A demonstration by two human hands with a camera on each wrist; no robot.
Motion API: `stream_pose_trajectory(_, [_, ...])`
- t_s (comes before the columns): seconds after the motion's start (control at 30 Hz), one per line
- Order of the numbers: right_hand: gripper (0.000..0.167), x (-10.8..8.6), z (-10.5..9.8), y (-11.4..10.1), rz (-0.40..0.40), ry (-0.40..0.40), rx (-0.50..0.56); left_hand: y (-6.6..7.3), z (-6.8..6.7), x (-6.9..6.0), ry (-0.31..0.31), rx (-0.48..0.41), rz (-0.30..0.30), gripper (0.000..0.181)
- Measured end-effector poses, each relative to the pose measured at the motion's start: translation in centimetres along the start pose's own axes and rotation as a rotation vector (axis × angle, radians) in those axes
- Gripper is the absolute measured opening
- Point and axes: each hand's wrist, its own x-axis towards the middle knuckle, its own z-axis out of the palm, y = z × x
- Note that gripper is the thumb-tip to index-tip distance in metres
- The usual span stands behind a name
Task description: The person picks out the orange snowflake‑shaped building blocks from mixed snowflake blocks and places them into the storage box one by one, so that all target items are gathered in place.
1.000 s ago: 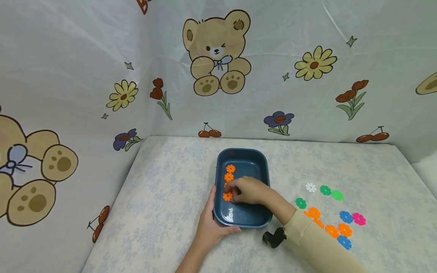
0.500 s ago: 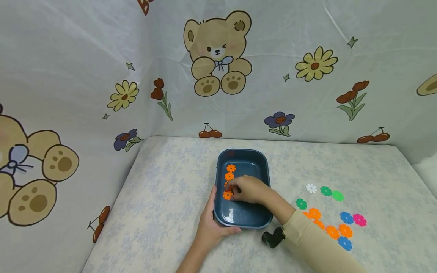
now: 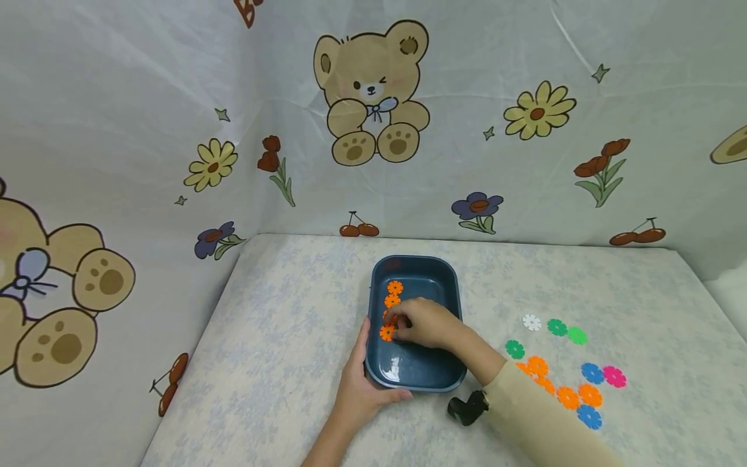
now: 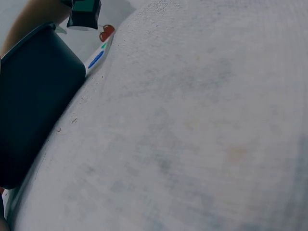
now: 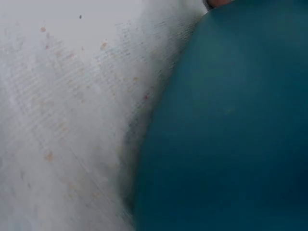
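A dark blue tray [image 3: 417, 366] lies on the table in the head view; its side also fills much of the left wrist view [image 4: 38, 106] and the right wrist view [image 5: 231, 120]. My left hand [image 3: 358, 386] grips its near left corner, fingers along the left wall and thumb along the near edge. Inside, orange flower-shaped discs [image 3: 395, 287] form a column near the left wall. Over the lower part of this column, my right hand [image 3: 428, 323] pinches at an orange disc [image 3: 388, 333] with curled fingers, partly covering the disc above it.
Right of the tray, loose discs lie on the table: white [image 3: 532, 322], green [image 3: 557, 327], blue [image 3: 592, 372], pink [image 3: 614, 376] and several orange [image 3: 568, 397]. A black device [image 3: 468, 408] is at my right wrist. A printed cloth [image 3: 432, 201] hangs behind.
My right hand has moved up very slightly inside the tray, and the lowest orange disc has shifted slightly up and left. My left hand keeps its place on the tray.
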Motion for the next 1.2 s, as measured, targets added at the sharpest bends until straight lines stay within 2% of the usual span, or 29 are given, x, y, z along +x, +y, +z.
stream_pose_trajectory(0.23, [0.02,-1.9,-2.4,-0.4,-0.02,0.134,-0.016,-0.1,0.0,0.0,0.012,0.012,-0.007,0.131])
stream_pose_trajectory(0.33, [0.021,-3.5,-3.8,-0.1,0.011,0.175,0.003,-0.1,0.1,-0.1,0.012,-0.002,-0.004,0.132])
stream_pose_trajectory(0.47, [0.023,-6.4,-5.5,1.3,0.071,0.222,0.026,-0.1,0.1,0.0,0.012,-0.025,0.0,0.134])
stream_pose_trajectory(0.63, [0.028,-11.2,-6.7,4.4,0.169,0.267,0.037,-0.1,0.2,0.1,0.015,-0.025,0.001,0.135])
stream_pose_trajectory(0.8, [0.036,-16.9,-6.9,7.8,0.378,0.224,0.036,-0.1,0.3,0.0,0.015,-0.006,0.003,0.135])
stream_pose_trajectory(0.93, [0.045,-20.6,-6.5,10.0,0.545,0.101,0.054,0.0,0.2,0.0,0.022,0.003,0.004,0.136])
stream_pose_trajectory(1.07, [0.055,-23.3,-6.1,11.5,0.624,-0.008,0.015,0.0,0.2,0.0,0.017,0.011,0.003,0.135])
stream_pose_trajectory(1.2, [0.052,-25.1,-5.7,12.3,0.618,-0.011,-0.02,0.0,0.2,0.0,0.015,-0.004,0.0,0.135])
